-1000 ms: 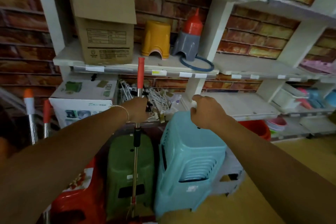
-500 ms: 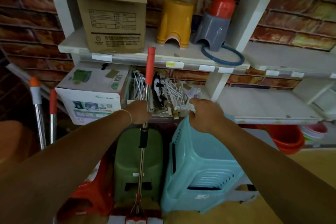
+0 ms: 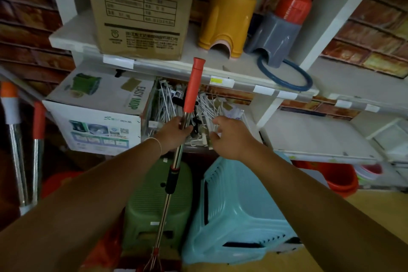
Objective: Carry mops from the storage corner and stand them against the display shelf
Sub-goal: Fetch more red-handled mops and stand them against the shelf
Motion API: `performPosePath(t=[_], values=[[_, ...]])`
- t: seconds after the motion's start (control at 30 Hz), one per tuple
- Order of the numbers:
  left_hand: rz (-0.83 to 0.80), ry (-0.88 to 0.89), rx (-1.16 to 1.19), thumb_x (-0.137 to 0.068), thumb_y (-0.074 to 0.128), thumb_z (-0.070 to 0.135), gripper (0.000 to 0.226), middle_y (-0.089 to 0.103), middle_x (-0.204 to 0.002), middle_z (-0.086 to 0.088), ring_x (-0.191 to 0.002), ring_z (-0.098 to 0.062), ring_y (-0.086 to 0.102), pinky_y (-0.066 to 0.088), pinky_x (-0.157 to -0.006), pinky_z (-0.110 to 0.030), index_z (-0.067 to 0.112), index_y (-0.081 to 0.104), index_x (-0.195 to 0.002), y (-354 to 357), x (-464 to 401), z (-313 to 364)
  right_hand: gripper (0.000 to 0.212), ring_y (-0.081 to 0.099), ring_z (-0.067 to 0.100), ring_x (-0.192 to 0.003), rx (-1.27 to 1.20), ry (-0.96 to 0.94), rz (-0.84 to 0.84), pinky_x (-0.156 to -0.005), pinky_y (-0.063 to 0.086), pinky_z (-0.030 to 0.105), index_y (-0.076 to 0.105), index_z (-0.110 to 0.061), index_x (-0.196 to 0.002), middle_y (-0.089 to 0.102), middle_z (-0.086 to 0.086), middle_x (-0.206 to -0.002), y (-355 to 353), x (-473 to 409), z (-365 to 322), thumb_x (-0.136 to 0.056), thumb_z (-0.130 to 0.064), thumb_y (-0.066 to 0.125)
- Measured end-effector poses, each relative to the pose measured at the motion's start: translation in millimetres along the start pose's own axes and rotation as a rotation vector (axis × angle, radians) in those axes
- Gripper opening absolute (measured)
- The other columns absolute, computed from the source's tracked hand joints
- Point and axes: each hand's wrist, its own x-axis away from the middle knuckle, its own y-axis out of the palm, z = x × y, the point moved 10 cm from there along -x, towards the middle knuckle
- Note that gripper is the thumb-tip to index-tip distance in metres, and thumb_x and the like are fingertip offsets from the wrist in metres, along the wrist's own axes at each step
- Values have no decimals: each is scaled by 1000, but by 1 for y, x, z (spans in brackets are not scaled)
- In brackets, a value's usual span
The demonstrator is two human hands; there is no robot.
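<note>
My left hand (image 3: 175, 132) has its fingers wrapped round the steel shaft of the mop (image 3: 176, 161), just under the orange grip. I judge that hold is high so I can steer the top end while the head takes the weight below. The mop stands nearly upright with a slight lean. Its orange tip sits at the front edge of the display shelf (image 3: 220, 70); whether it touches that edge I cannot tell. Its head is at the floor, cut off by the bottom of the view.

My right hand (image 3: 229, 137) holds nothing. Its fingers are loosely spread and a little curled, reaching toward the heap of white wire hooks (image 3: 207, 104) on the lower shelf board, just beside the shaft. My guess is that it is free to steady the handle or clear room for it, but that is only a guess.

The shaft passes in front of the green stool (image 3: 154, 201), with the stack of blue stools (image 3: 238, 210) just to its right, so the mop is wedged in a narrow slot that should keep it from sliding sideways. Behind the grip sits the EASY MOP box (image 3: 97, 108), and above it the cardboard carton (image 3: 141, 9) on the upper board. Two more mop handles (image 3: 24, 143) stand at the far left, well apart from this one.
</note>
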Motion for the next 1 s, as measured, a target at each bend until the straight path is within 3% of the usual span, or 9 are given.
performPosePath(t=[0.13, 0.27, 0.37, 0.4, 0.47, 0.53, 0.67, 0.87, 1.0], values=[[-20, -4, -4, -96, 53, 43, 25, 63, -88, -4, -76, -17, 59, 43, -60, -26, 21, 58, -108, 1, 7, -8, 48, 61, 18, -98, -147, 55, -19, -85, 46, 24, 52, -12, -138, 64, 5, -108, 3, -14, -10, -96, -34, 60], [-121, 16, 12, -95, 54, 48, 24, 64, -91, -2, -84, -16, 61, 46, -69, -27, 25, 60, -102, 7, 25, -13, 60, 64, 21, -110, -350, 110, 52, -97, 52, 39, 51, -15, -139, 64, 3, -122, -10, -25, -27, -90, -44, 67], [-164, 8, 18, -92, 51, 56, 29, 68, -96, -3, -90, -17, 66, 55, -82, -35, 28, 57, -98, 16, 43, -18, 43, 68, 15, -91, -546, 64, 105, -75, 57, 33, 57, -20, -124, 68, 0, -109, -15, -27, -46, -89, -40, 71], [-171, 3, 7, -93, 50, 55, 31, 69, -99, -4, -93, -18, 67, 55, -85, -35, 26, 56, -102, 20, 50, -18, 34, 67, 13, -87, -597, 61, 143, -75, 57, 32, 59, -22, -118, 68, -2, -104, -15, -26, -48, -90, -38, 70], [-157, 16, 6, -97, 51, 44, 22, 68, -99, -7, -89, -18, 66, 54, -72, -21, 23, 52, -102, 24, 66, -14, 17, 68, 15, -90, -728, 75, 194, -86, 58, 43, 59, -27, -105, 69, 0, -101, -9, -22, -49, -93, -35, 67], [-141, 34, 6, -99, 51, 38, 16, 64, -90, -6, -79, -16, 62, 48, -59, -18, 22, 49, -100, 25, 78, -8, 8, 70, 18, -94, -857, 48, 194, -90, 57, 49, 55, -32, -100, 71, 1, -102, 6, -11, -55, -96, -34, 61], [-142, 31, 3, -99, 50, 36, 20, 64, -93, -6, -88, -21, 64, 53, -78, -35, 17, 51, -106, 28, 105, -6, 5, 71, 15, -87, -934, -97, 285, -83, 57, 37, 51, -35, -100, 69, -6, -89, 16, 21, -65, -101, -30, 52], [-86, 61, -89, -100, 44, 28, 9, 64, -98, -9, -87, -19, 59, 49, -79, -33, 26, 51, -95, 34, 157, 8, 9, 62, 2, -73, -929, -236, 236, -66, 52, 16, 46, -37, -103, 63, -6, -86, 17, 66, -71, -103, -29, 48], [-19, 58, -124, -99, 44, 32, 12, 61, -90, -6, -80, -21, 58, 52, -80, -42, 26, 51, -92, 44, 189, 12, 16, 61, 0, -73, -931, -320, 214, -66, 50, 13, 50, -18, -116, 63, 1, -88, 16, 99, -68, -103, -28, 49]])
